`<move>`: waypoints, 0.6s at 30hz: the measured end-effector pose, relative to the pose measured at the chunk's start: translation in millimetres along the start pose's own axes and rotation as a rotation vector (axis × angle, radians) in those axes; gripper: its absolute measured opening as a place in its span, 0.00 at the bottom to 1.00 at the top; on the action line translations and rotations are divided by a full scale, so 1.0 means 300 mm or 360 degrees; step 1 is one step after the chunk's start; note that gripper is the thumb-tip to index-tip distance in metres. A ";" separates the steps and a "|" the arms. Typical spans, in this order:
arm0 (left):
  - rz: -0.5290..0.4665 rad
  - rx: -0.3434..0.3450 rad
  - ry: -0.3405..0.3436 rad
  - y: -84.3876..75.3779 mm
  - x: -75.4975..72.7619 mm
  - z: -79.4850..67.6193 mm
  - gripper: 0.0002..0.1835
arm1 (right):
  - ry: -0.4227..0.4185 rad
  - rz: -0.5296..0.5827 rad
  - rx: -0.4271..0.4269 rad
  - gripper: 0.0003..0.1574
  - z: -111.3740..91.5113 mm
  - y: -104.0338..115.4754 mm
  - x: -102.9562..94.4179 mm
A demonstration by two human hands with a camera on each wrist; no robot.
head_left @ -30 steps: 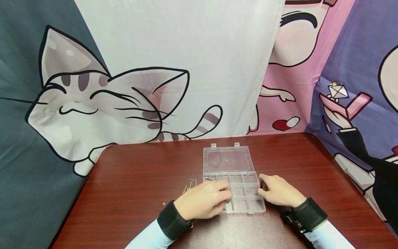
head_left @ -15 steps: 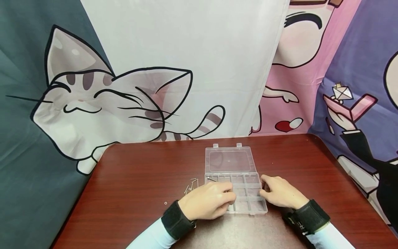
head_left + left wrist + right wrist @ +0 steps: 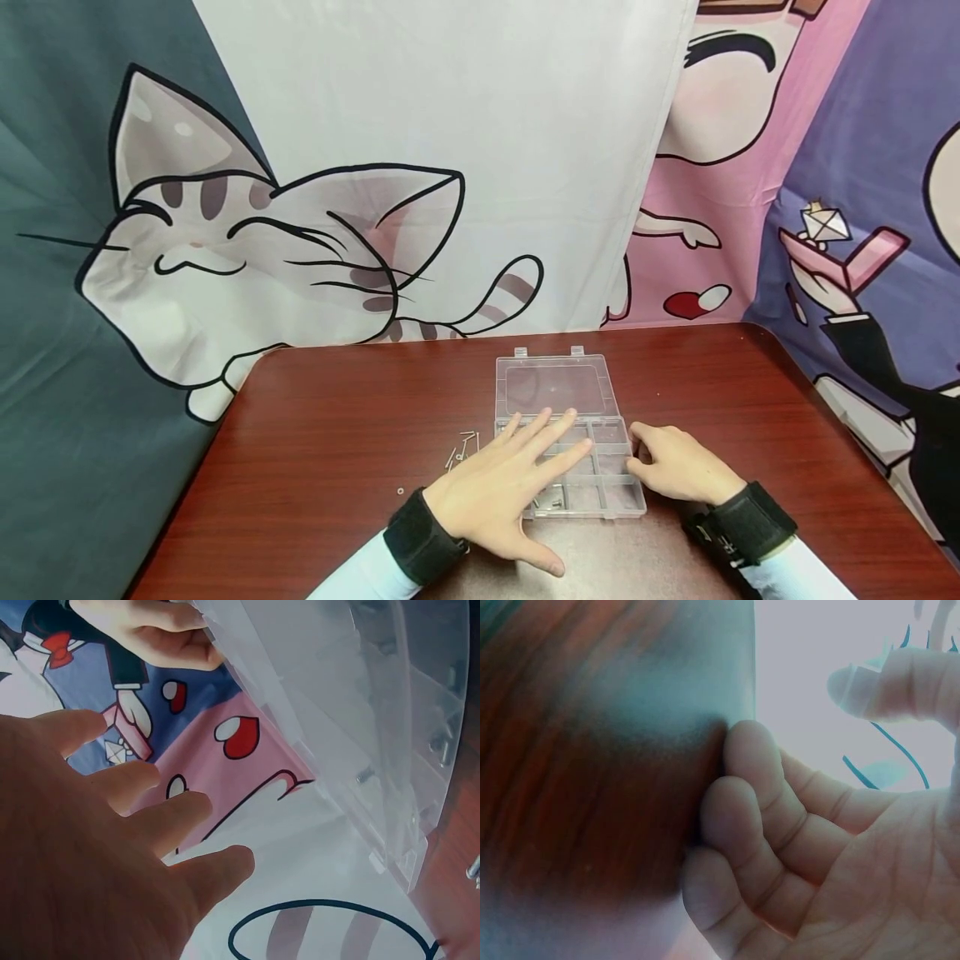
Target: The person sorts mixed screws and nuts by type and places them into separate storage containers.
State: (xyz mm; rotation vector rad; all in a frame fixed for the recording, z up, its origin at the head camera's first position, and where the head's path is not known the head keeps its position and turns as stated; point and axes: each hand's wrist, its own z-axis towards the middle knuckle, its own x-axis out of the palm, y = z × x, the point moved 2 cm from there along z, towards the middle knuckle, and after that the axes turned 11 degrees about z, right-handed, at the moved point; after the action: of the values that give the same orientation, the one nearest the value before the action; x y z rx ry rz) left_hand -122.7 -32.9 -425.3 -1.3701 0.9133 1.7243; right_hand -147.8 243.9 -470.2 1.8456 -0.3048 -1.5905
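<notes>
A clear plastic compartment box [image 3: 606, 514] lies on the table with its lid [image 3: 555, 387] folded back. My left hand [image 3: 502, 487] is spread over the left part of the box, fingers straight and apart, holding nothing and hiding several compartments. Small metal pieces [image 3: 556, 503] show in the front left compartment. At the box's right side, my right hand [image 3: 684, 462] holds its edge, with thumb and forefinger at the wall. The right wrist view has the other fingers [image 3: 731, 821] curled, tips against the table.
Several loose screws [image 3: 452, 457] lie left of the box, partly behind the left hand. A small ring-shaped piece [image 3: 401, 491] sits farther left on the reddish wooden table [image 3: 337, 417]. Behind the table hangs a printed cloth [image 3: 555, 150].
My left hand, earlier curled with its fingers down in the left compartments, has lifted and spread its fingers wide. The right hand stays at the box's right edge.
</notes>
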 end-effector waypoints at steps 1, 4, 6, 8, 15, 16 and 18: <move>0.0003 -0.0004 0.0003 0.001 0.000 -0.001 0.66 | -0.0001 0.0001 -0.0002 0.09 0.000 0.000 -0.001; 0.0020 -0.0012 0.0011 0.004 0.002 -0.003 0.66 | 0.0005 0.0005 0.0000 0.09 -0.001 -0.001 -0.001; 0.0035 -0.0013 0.0013 0.003 0.005 -0.003 0.66 | 0.0009 0.0009 0.0004 0.09 -0.003 -0.004 -0.001; 0.0035 -0.0014 0.0021 0.005 0.005 -0.006 0.66 | 0.0013 0.0008 0.0011 0.09 -0.004 -0.006 -0.001; -0.0009 -0.0056 0.0015 0.046 0.007 -0.059 0.65 | -0.0002 0.0007 -0.0018 0.08 -0.001 -0.006 -0.005; -0.0018 -0.0064 0.0009 0.056 0.006 -0.073 0.65 | -0.0006 0.0005 -0.0027 0.08 -0.001 -0.007 -0.004; -0.0016 -0.0072 -0.0009 0.078 0.007 -0.108 0.63 | -0.0010 0.0002 -0.0044 0.09 -0.001 -0.010 0.000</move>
State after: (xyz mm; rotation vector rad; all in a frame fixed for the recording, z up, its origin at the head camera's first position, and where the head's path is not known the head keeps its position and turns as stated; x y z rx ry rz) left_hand -128.8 -71.9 -431.2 -1.3962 0.8675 1.7498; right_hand -148.5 246.3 -472.0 1.8194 -0.2856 -1.5923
